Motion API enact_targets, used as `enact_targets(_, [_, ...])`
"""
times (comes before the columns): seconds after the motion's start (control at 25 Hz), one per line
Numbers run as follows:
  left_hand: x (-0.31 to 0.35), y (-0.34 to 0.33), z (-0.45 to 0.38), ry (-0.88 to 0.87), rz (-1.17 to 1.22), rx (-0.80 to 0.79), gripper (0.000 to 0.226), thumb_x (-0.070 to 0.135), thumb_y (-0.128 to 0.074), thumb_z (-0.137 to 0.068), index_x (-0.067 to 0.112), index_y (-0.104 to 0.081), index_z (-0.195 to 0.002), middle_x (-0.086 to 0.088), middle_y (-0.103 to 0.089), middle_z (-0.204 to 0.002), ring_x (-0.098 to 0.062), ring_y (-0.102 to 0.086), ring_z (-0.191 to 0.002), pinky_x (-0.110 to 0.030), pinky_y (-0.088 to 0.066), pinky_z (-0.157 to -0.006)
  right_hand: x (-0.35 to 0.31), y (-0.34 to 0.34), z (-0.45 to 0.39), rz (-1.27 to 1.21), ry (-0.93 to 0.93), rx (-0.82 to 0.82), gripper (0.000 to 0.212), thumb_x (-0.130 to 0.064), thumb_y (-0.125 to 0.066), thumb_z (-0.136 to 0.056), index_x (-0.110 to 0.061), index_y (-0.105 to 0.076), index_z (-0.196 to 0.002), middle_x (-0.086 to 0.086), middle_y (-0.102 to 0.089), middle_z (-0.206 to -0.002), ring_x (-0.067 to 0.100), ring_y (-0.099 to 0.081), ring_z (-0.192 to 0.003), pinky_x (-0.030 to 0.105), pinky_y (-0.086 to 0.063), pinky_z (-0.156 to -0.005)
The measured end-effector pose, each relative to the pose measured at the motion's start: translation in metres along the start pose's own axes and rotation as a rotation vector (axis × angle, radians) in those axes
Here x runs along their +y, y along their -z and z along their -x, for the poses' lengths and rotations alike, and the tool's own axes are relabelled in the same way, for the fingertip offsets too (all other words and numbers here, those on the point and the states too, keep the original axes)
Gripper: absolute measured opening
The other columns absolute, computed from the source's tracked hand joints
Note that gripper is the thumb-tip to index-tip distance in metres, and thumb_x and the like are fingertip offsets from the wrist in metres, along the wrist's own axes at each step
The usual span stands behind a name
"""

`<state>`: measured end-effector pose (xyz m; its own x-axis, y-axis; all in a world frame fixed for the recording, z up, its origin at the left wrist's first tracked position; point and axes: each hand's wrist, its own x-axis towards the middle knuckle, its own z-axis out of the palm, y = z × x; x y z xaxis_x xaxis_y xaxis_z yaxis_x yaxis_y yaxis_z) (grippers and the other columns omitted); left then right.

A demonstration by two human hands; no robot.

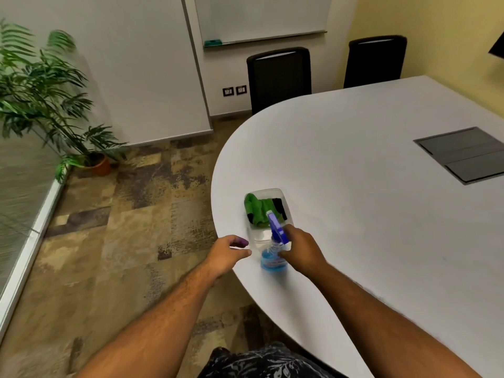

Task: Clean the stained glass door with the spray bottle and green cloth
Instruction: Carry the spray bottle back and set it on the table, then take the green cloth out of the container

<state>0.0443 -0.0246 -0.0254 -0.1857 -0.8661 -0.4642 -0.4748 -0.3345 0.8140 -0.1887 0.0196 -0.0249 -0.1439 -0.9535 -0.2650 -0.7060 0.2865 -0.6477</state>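
Near the bottom middle of the frame, the right hand (298, 248) wraps around the spray bottle (273, 251) on the white table (368, 186). Left hand (227, 251) hangs loosely open, holding nothing. Green cloth (257, 210) sits in a clear tray (268, 192) just above. This looks like the pick-up step; next, grab the cloth.

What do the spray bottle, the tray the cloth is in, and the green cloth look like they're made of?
Spray bottle: clear plastic, likely, since blue liquid shows through; its trigger head is opaque blue plastic. Tray: transparent glossy plastic, probably; the table shows through its walls. Green cloth: soft, matte, rumpled fabric, perhaps microfibre.
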Motion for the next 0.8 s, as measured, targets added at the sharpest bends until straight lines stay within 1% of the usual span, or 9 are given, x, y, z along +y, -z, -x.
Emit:
enact_targets(0.08, [0.000,0.002,-0.004,0.014,0.034,0.016,0.028,0.016,-0.086,-0.090,0.018,-0.078,-0.117,-0.001,-0.077,-0.121,-0.020,-0.072,-0.113,-0.030,-0.056,-0.086,0.007,0.010,-0.006,0.131,-0.001,-0.084,0.061,-0.001,-0.080,-0.087,-0.022,-0.063,-0.142,0.004,-0.069,-0.143,0.026,-0.067,-0.125,0.034,-0.056,-0.097])
enact_targets(0.12, [0.001,0.003,-0.006,0.021,0.057,0.030,0.028,0.015,-0.086,-0.090,0.019,-0.078,-0.116,-0.001,-0.077,-0.122,-0.020,-0.072,-0.114,-0.031,-0.055,-0.084,0.009,0.017,-0.011,0.173,0.001,-0.092,0.061,0.004,-0.073,-0.088,-0.021,-0.063,-0.143,0.005,-0.068,-0.145,0.027,-0.065,-0.129,0.036,-0.056,-0.102])
enact_targets(0.24, [0.005,0.006,-0.013,0.030,0.109,0.067,0.028,0.015,-0.087,-0.089,0.019,-0.078,-0.116,-0.001,-0.078,-0.120,-0.021,-0.073,-0.112,-0.030,-0.052,-0.077,0.011,0.033,-0.036,0.186,0.022,-0.057,0.051,0.005,-0.061,-0.093,-0.017,-0.068,-0.138,0.008,-0.070,-0.142,0.028,-0.066,-0.128,0.039,-0.055,-0.106])
enact_targets(0.32, [0.008,0.011,-0.017,0.033,0.148,0.096,0.028,0.015,-0.086,-0.089,0.019,-0.079,-0.116,-0.001,-0.079,-0.120,-0.018,-0.072,-0.105,-0.029,-0.051,-0.076,0.003,0.037,-0.062,0.168,0.064,-0.066,0.042,0.001,-0.061,-0.095,-0.011,-0.071,-0.134,0.012,-0.073,-0.137,0.031,-0.068,-0.123,0.038,-0.055,-0.104])
enact_targets(0.44, [0.010,0.018,-0.020,0.045,0.206,0.135,0.026,0.016,-0.086,-0.090,0.023,-0.078,-0.114,0.001,-0.078,-0.117,-0.011,-0.071,-0.098,-0.026,-0.051,-0.077,-0.018,0.029,-0.103,0.110,0.089,-0.178,0.037,-0.002,-0.060,-0.100,-0.006,-0.069,-0.136,0.015,-0.071,-0.139,0.033,-0.067,-0.126,0.034,-0.051,-0.102])
enact_targets(0.56, [0.007,0.022,-0.019,0.045,0.231,0.165,0.024,0.017,-0.086,-0.090,0.026,-0.078,-0.111,0.002,-0.079,-0.115,-0.010,-0.073,-0.098,-0.024,-0.051,-0.076,-0.033,0.010,-0.133,0.037,0.080,-0.331,0.041,-0.004,-0.060,-0.105,-0.003,-0.061,-0.146,0.020,-0.064,-0.148,0.033,-0.063,-0.130,0.038,-0.051,-0.110])
enact_targets(0.64, [0.002,0.026,-0.018,0.065,0.256,0.192,0.023,0.018,-0.086,-0.090,0.026,-0.079,-0.110,0.003,-0.080,-0.113,-0.011,-0.074,-0.099,-0.023,-0.051,-0.076,-0.038,-0.006,-0.148,-0.004,0.069,-0.421,0.046,0.001,-0.064,-0.102,-0.003,-0.060,-0.148,0.023,-0.062,-0.147,0.030,-0.063,-0.120,0.032,-0.050,-0.100])
enact_targets(0.76, [-0.009,0.035,-0.014,0.118,0.288,0.243,0.022,0.019,-0.086,-0.090,0.027,-0.080,-0.109,0.005,-0.081,-0.111,-0.012,-0.075,-0.103,-0.024,-0.053,-0.077,-0.037,-0.023,-0.165,-0.045,-0.014,-0.515,0.051,0.004,-0.068,-0.099,0.001,-0.060,-0.149,0.022,-0.061,-0.151,0.035,-0.062,-0.129,0.026,-0.045,-0.097])
enact_targets(0.8, [-0.012,0.038,-0.013,0.133,0.300,0.262,0.021,0.019,-0.086,-0.090,0.028,-0.081,-0.108,0.006,-0.081,-0.110,-0.011,-0.076,-0.103,-0.023,-0.054,-0.076,-0.036,-0.025,-0.169,-0.049,-0.036,-0.515,0.051,0.004,-0.070,-0.097,0.001,-0.062,-0.147,0.022,-0.063,-0.149,0.034,-0.063,-0.127,0.026,-0.045,-0.096])
